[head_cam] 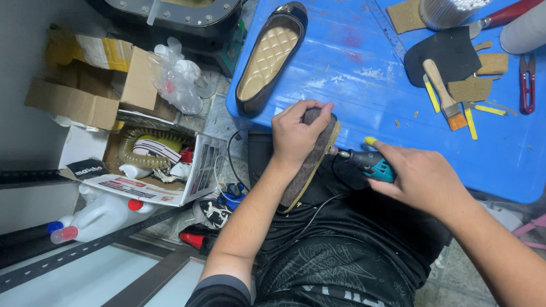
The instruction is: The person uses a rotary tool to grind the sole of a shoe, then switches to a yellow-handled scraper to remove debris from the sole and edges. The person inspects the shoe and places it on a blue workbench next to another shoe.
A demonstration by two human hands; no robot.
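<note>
A shoe sole (310, 162) is clamped on edge against the lap by the left hand (296, 133), exposing its rim to the rotary tool (367, 162) gripped in the right hand (421, 179) beside the blue table (352, 74).

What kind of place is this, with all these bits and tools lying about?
Most likely a small shoe repair or shoemaking bench. The left hand holds a shoe sole, the right hand a small rotary tool, and a flat shoe and glue brush lie on the blue table.
</note>
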